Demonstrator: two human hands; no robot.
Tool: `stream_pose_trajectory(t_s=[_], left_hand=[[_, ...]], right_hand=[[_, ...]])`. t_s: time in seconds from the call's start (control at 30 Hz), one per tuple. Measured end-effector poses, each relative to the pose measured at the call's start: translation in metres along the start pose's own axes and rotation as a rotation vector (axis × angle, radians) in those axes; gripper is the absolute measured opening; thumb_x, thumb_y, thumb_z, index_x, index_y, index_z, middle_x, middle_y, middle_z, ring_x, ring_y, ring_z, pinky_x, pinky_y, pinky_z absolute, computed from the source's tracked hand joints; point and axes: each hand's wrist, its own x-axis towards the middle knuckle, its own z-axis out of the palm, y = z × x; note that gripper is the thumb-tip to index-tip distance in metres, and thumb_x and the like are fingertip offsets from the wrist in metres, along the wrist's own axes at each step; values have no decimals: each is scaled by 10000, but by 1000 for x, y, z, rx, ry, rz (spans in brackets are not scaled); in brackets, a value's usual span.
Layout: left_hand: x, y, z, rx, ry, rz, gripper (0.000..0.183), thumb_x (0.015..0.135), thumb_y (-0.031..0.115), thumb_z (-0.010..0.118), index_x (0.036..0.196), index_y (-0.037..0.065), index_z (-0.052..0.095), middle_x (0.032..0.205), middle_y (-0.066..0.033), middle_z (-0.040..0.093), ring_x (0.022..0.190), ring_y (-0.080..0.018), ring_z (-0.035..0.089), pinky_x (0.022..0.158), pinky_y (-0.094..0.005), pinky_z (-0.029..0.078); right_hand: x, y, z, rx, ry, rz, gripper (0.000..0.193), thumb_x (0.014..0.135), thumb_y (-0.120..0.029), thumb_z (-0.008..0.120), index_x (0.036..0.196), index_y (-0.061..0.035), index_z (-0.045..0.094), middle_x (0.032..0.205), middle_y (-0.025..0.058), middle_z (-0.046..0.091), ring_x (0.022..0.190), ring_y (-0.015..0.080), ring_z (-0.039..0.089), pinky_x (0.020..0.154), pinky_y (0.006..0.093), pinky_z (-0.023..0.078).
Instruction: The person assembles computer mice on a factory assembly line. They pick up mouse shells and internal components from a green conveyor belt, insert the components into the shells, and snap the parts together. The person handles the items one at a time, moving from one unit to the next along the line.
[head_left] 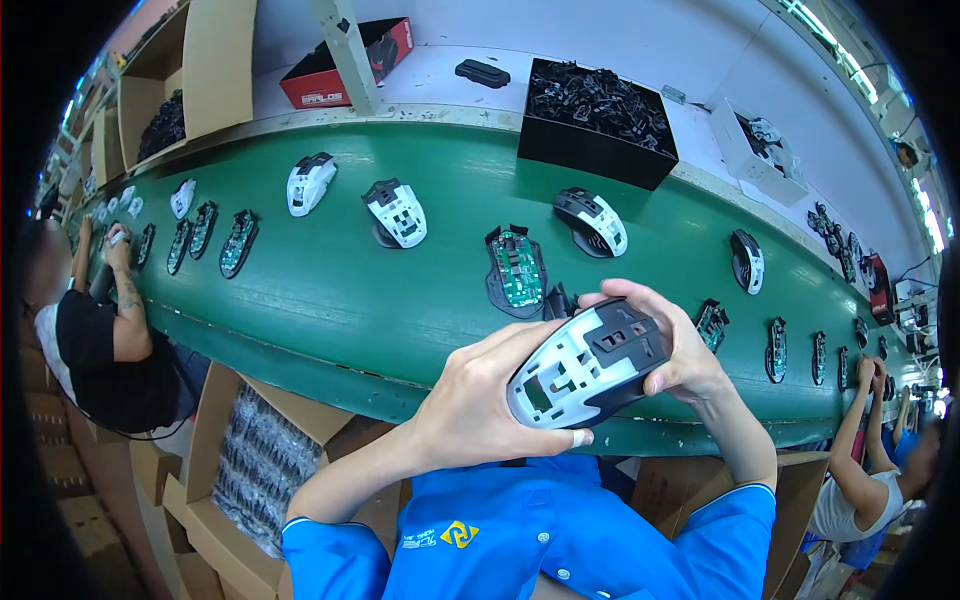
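A computer mouse shell [575,368], white at one end and black at the other, is held up between both my hands over the belt's near edge. My left hand [478,395] wraps its white end, with the thumb along the near side. At the black end, my right hand [685,350] grips with fingers over the far side and the thumb on the near side. Just beyond lies an open mouse base with a green circuit board [518,268]. A dark part [560,302] beside it is partly hidden behind my left hand.
On the green belt [330,300] lie white-and-black mouse shells [398,212] and several circuit-board bases [239,243]. Behind it stand a black box of small dark parts [600,115] and a white box [760,150]. Cardboard boxes [265,470] flank me. People work at both sides.
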Motion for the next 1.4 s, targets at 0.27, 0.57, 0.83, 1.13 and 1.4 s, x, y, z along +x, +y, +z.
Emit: stream_pose_trajectory(t_s=[0.27, 0.57, 0.83, 1.13, 1.4], left_hand=[[-8, -14, 9, -244, 70, -82, 740, 595, 185, 830, 1220, -59, 519, 1117, -187, 566, 1010, -253, 592, 861, -341, 489], [-16, -24, 7, -469, 59, -231, 748, 597, 151, 835, 1223, -81, 497, 1056, -165, 591, 871, -188, 622, 695, -289, 531], [-42, -60, -36, -1249, -58, -532, 723, 779, 281, 693, 1287, -107, 356, 999, -178, 598, 583, -113, 588, 368, -219, 495], [-67, -114, -43, -1605, 82, -504, 822, 791, 463, 667, 1337, -47, 328, 1224, -145, 476, 651, -126, 434, 482, -253, 409], [-74, -125, -60, -1595, 180, -508, 810, 782, 507, 657, 1325, -27, 379, 1226, -158, 504, 659, -128, 428, 485, -243, 385]], right_hand=[[-3, 7, 12, -258, -60, -205, 903, 545, -89, 884, 1308, -8, 407, 1334, 167, 467, 1266, 246, 427, 1077, 404, 328], [-1, 7, 24, -341, -24, -149, 852, 587, -93, 864, 1303, 8, 414, 1319, 151, 481, 1255, 229, 437, 1081, 377, 322], [47, -66, -36, -1118, 62, -313, 504, 721, -261, 758, 1149, -34, 619, 1167, 102, 622, 1095, 236, 575, 976, 352, 411], [173, -104, -157, -1470, 573, -507, 200, 729, -80, 667, 921, -37, 703, 850, 122, 687, 804, 266, 657, 753, 358, 516], [198, -107, -160, -1739, 351, -512, 192, 699, -90, 631, 881, -74, 690, 934, 90, 637, 958, 257, 574, 839, 363, 468]])
